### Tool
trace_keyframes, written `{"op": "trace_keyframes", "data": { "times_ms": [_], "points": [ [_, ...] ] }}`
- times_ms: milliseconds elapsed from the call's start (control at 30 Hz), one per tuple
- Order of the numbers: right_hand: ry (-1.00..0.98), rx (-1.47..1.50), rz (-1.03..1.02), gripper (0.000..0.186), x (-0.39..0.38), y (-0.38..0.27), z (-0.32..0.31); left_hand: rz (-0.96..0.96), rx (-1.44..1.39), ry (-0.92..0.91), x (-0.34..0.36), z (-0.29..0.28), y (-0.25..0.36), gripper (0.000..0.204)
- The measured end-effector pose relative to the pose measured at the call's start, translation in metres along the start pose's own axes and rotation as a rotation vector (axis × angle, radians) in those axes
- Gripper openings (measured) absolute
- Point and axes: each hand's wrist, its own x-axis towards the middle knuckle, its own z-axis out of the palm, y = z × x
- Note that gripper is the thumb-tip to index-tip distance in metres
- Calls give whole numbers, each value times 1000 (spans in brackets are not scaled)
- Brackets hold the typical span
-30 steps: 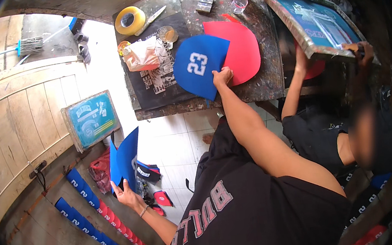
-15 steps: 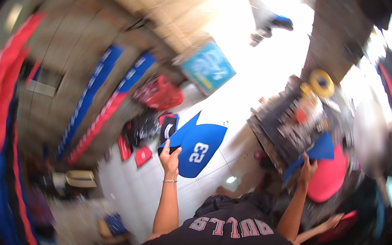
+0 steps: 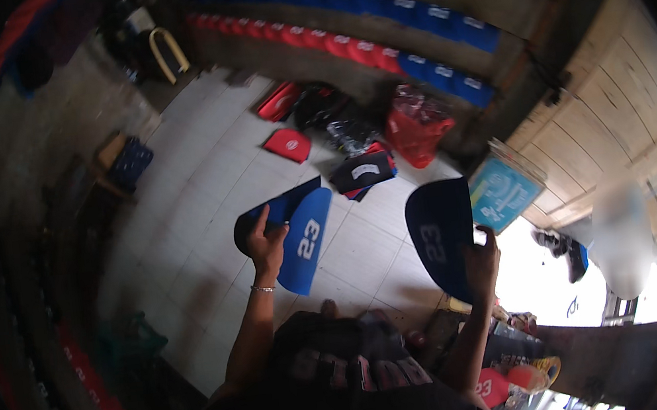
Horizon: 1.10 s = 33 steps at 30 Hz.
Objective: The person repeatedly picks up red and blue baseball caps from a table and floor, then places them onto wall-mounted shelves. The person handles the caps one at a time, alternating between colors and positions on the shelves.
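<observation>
Pinching on both sides! In the left hand point(image 3: 267, 247), thumb and fingers closed over the left edge of a bright blue numbered panel point(image 3: 306, 243), tilted in the air above the white tiled floor point(image 3: 201, 210); darker layer on its left, folded piece or second one impossible to tell. Across to the right hand point(image 3: 482, 269): thumb and fingers nipping the near right edge of a dark blue numbered panel point(image 3: 437, 233), raised nearly upright, well apart from the first.

Looks light, very likely easy for one hand. Probably thin, foam-like or padded cloth: stiff enough to stand out from a one-edge pinch, soft enough to crease under a hard squeeze. Matt face, so not likely slippery; hardly fragile, except perhaps at the white print, possibly prone to smudging. Best taken by the bare rim, flat between thumb and fingers, clear of the digits.

Outward now, far across the floor: a red cap-like piece point(image 3: 289, 145), a black plastic bag point(image 3: 322, 109), a red plastic bag point(image 3: 418, 127). Farther back, overlapping, a row of blue panels point(image 3: 372, 7) and a row of red panels point(image 3: 295, 36). Right, a teal printing screen point(image 3: 505, 186) beside a wooden door point(image 3: 604, 80). Near right, a red numbered panel point(image 3: 490, 386).
</observation>
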Motion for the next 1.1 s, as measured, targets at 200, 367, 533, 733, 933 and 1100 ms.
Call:
{"op": "trace_keyframes", "data": {
  "times_ms": [200, 367, 533, 733, 933, 1100],
  "points": [
    [-259, -89, -206, 31, 96, -110, 135, -5, -76, 226, 87, -137, -59, 64],
    [-479, -124, -174, 28, 199, -151, 245, 74, 248, 423, 173, -204, -75, 57],
    [-697, 156, -336, 40, 321, -143, 411, -100, 470, 585, 279, -240, -91, 56],
    [-726, -189, -554, 25, 464, -281, 578, 124, 838, 699, 417, -324, -109, 57],
    [-604, -190, -644, 21, 608, -420, 715, -60, 685, 930, 603, -354, -94, 59],
    [-505, -110, -517, 22, 680, -497, 843, -132, 826, 874, 759, -421, -158, 61]
  ]
}}
